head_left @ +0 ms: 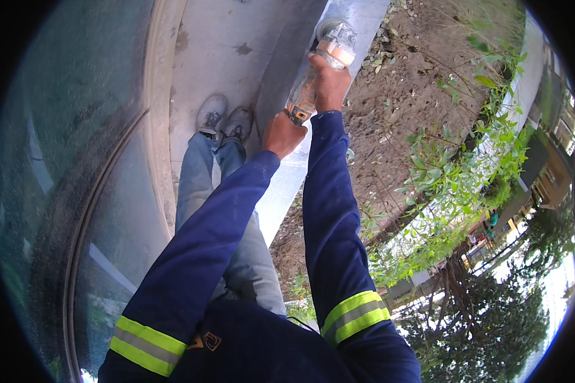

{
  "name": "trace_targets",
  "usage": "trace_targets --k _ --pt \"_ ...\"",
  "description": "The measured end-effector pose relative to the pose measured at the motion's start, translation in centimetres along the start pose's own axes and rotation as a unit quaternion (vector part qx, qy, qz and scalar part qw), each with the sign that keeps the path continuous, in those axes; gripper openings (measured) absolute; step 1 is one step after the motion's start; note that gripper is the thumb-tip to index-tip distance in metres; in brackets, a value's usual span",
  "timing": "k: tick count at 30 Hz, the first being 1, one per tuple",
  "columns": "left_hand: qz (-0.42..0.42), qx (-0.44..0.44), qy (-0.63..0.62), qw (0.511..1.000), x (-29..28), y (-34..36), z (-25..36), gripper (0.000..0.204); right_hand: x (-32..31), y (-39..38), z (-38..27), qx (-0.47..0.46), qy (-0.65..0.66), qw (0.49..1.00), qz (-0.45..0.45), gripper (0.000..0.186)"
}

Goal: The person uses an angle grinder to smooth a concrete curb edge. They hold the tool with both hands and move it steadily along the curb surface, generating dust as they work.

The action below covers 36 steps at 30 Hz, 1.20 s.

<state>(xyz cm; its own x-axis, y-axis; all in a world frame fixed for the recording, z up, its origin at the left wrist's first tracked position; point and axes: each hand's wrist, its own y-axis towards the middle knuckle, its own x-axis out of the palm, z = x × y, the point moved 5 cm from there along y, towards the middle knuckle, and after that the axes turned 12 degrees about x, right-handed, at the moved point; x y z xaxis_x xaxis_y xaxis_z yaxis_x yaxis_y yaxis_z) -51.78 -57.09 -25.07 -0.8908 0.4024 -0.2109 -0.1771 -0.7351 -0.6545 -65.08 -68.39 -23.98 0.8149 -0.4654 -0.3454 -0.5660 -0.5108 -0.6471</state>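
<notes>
Both of my hands are on an orange and grey angle grinder [306, 89], dusty all over. Its rear end is wrapped by my left hand [283, 134]. Farther forward, my right hand [331, 85] grips the body just behind the metal head. The round disc end of the grinder lies against or just over the top of a pale, smooth ledge [286, 185]; I cannot tell whether it touches. Dark blue sleeves with yellow-green reflective bands cover my arms.
Left of the ledge, my shoes [213, 112] stand on a concrete walkway [217, 48] beside a large glass pane [115, 210]. To the right lies a bed of brown soil [402, 96] with dry leaves and green plants [441, 166]. Trees [479, 319] rise beyond.
</notes>
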Motion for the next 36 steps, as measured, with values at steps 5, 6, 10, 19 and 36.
trace_targets --k 5,6,10,19,36 --pt "-0.019 -0.027 0.006 0.999 1.6 -3.9 -3.4 0.044 -2.0 -3.3 3.8 -0.005 0.002 1.0 0.004 0.047" --pt "-0.024 -0.022 -0.006 0.999 1.6 -4.5 -4.0 0.045 -2.2 -3.8 4.4 0.001 -0.009 1.0 0.011 0.048" --pt "-0.001 -0.028 -0.01 1.0 1.4 -6.0 -4.5 0.039 -2.4 -4.9 6.0 0.024 -0.033 0.999 0.022 0.049" --pt "0.002 0.021 -0.049 0.999 1.1 -2.0 -2.2 0.047 -1.1 -1.0 3.1 -0.01 -0.03 0.999 0.013 0.047" --pt "0.035 0.044 -0.065 0.996 1.4 -1.9 -4.2 0.043 0.4 -1.7 2.8 -0.025 -0.06 0.998 0.009 0.051"
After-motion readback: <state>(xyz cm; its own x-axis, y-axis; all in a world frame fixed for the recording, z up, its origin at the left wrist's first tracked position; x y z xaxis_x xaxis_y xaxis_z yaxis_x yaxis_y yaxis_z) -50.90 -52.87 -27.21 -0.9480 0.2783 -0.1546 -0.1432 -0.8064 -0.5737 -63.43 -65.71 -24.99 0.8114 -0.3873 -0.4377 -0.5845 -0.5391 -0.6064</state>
